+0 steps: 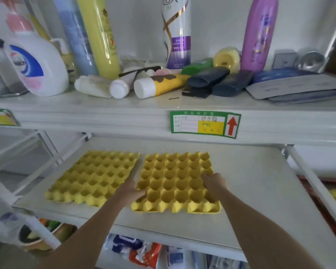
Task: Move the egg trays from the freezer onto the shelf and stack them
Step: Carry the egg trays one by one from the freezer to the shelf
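Fingers of both hands (133, 190) (211, 181) gripping right egg tray (175, 183) | risking snagging left tray (93, 179) while stacking, cups misaligning

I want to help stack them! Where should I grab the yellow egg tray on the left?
Probably by its two side edges, reaching from the front, as the hands hold the right tray. The left tray lies flat, wide and thin, so one hand could bend it.

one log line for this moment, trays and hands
left hand grips right tray left edge | right hand grips its right edge | left tray alongside on shelf | unstacked
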